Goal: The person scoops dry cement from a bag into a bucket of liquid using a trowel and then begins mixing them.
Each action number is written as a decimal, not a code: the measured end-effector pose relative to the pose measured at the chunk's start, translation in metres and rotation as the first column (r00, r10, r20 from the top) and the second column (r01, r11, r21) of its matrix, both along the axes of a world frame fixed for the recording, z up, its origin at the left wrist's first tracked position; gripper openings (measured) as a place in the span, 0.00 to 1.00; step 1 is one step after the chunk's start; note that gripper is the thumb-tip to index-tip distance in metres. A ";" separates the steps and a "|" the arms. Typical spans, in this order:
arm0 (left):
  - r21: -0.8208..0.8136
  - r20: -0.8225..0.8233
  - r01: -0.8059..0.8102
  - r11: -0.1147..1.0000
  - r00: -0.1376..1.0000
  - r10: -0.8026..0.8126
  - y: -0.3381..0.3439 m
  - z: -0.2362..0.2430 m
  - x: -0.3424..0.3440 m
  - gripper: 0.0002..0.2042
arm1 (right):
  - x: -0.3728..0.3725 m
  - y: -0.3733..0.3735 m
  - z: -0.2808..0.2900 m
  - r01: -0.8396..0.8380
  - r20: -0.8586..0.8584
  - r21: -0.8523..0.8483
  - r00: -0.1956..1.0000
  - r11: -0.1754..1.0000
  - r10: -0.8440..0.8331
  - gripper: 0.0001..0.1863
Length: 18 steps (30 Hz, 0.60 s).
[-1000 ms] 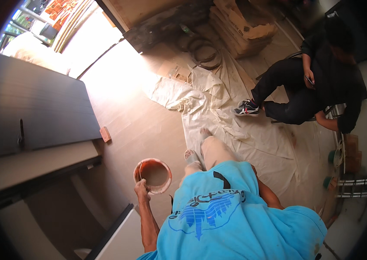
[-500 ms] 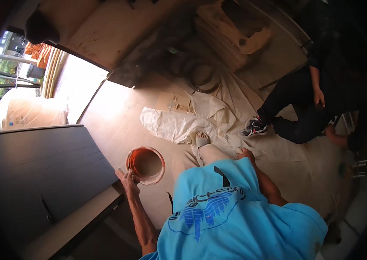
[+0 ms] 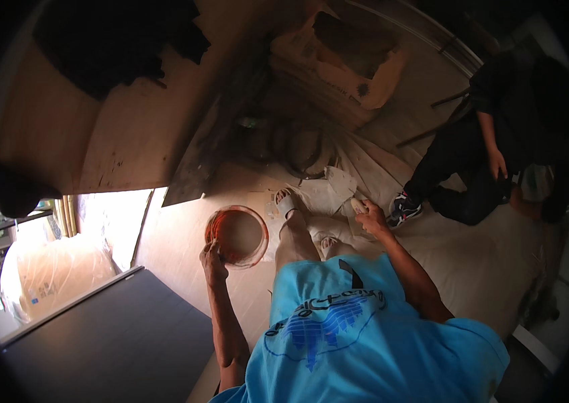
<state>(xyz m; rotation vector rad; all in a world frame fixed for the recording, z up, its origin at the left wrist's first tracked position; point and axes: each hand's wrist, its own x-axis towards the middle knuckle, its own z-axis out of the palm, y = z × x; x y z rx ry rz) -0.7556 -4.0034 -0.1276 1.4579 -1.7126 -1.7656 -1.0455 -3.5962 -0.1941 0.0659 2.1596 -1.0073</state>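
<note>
My left hand [image 3: 213, 256] grips the handle of a round orange bucket [image 3: 260, 240], stained pale, with grey material inside, hanging beside my left leg. My right hand [image 3: 372, 219] is closed on the pale handle of a broad, flat-bladed scraper [image 3: 341, 181], held out in front of my right leg. My sandalled feet [image 3: 284, 201] are on the floor between the bucket and the scraper, and my blue shirt [image 3: 365, 336] fills the lower middle.
A seated person [image 3: 459, 201] in dark clothes is at right. Ahead lie plastic sheeting [image 3: 372, 157], coiled hoses [image 3: 303, 148] and torn cardboard [image 3: 365, 80]. Wooden boards [image 3: 116, 154] stand at upper left; a bright doorway shows a wrapped bundle [image 3: 42, 275] beyond a dark panel [image 3: 103, 336].
I have turned and stepped, so the doorway has slid to the lower left. My right hand has come forward from beside my body, bringing the scraper into view. The bucket stays in my left hand.
</note>
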 end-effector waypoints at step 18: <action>-0.311 -0.126 0.452 0.836 0.852 -0.508 -0.105 -0.094 -0.296 0.06 | -0.128 -0.127 0.062 0.617 0.173 -0.192 0.787 0.763 -0.593 0.17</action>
